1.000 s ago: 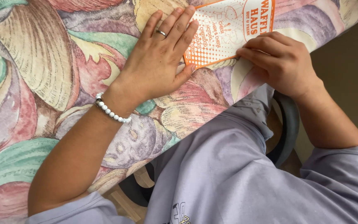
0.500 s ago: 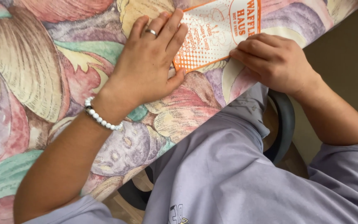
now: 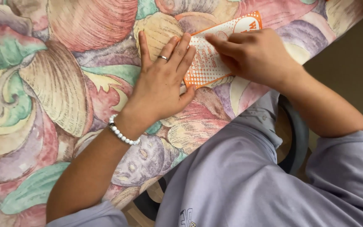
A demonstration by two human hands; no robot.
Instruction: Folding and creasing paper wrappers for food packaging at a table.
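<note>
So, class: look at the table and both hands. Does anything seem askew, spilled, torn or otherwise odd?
Nothing stands out. The orange and white paper lies flat on the patterned tablecloth, at an angle to the table edge. The left hand rests flat on its edge, and the right hand presses on it. No spill or tear shows.

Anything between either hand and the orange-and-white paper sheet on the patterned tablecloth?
Nothing visible. The left hand lies flat with its fingertips on the edge of the orange-and-white paper sheet; the right hand presses directly on it. Only the floral patterned tablecloth lies beneath.
</note>
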